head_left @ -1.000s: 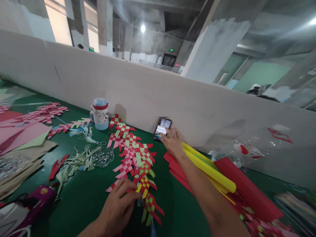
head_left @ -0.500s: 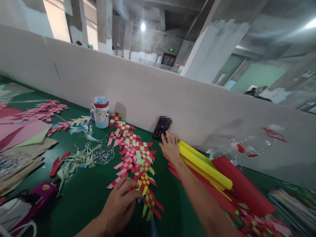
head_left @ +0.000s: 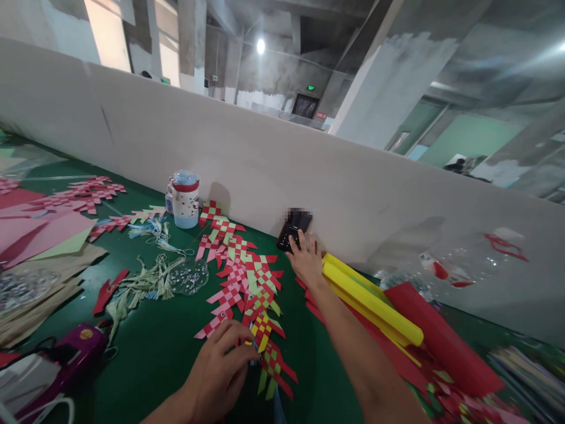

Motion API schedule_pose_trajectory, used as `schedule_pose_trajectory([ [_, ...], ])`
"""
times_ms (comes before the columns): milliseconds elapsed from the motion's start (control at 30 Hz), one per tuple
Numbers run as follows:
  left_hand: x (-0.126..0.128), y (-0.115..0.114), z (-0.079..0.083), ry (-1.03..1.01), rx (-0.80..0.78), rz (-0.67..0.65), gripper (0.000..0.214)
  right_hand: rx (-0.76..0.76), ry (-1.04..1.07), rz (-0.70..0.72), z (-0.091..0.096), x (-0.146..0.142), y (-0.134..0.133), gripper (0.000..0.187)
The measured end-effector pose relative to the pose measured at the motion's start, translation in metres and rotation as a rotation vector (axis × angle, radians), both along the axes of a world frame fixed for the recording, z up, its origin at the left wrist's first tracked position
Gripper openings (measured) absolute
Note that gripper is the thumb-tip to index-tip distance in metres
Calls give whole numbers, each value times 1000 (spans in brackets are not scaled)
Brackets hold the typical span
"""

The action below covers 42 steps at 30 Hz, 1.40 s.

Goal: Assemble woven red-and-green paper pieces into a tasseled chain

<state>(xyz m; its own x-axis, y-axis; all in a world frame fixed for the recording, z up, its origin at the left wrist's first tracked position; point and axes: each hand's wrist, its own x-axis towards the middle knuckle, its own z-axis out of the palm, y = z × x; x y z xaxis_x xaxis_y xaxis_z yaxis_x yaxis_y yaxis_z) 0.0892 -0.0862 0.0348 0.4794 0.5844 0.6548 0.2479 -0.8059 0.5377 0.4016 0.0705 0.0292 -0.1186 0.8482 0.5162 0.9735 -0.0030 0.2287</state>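
Note:
My right hand (head_left: 306,262) is stretched forward with spread fingers, its fingertips on the screen of a dark phone (head_left: 296,222) that leans against the partition. My left hand (head_left: 227,362) is curled at the front, thumb and index finger pinched over a small bluish bit that I cannot make out. Just beyond its fingertips lie a yellow-and-red woven paper fish (head_left: 262,327) and a red-and-green woven paper fish (head_left: 272,362). A long cluster of pink, red and green woven paper fish (head_left: 233,271) runs from there back toward a lidded cup (head_left: 186,200).
Right of my right arm are a rolled yellow sheet (head_left: 371,297), red paper (head_left: 441,335) and a clear plastic bottle (head_left: 463,265). On the left lie pale tassels (head_left: 145,282), a dish of small beads (head_left: 189,275), a purple tool (head_left: 82,347) and pink paper (head_left: 57,229). A partition (head_left: 247,159) stands behind.
The view has shifted slightly, so everything appears a little farther right. My right fingers remain at the phone, and my left hand keeps its pinch near the woven fish.

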Motion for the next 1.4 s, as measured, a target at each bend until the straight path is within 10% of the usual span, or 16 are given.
schedule_pose_trajectory([
  [1400,2,2,-7,-27,-22,14,29,-16,-136,103,6,-5,2,39],
])
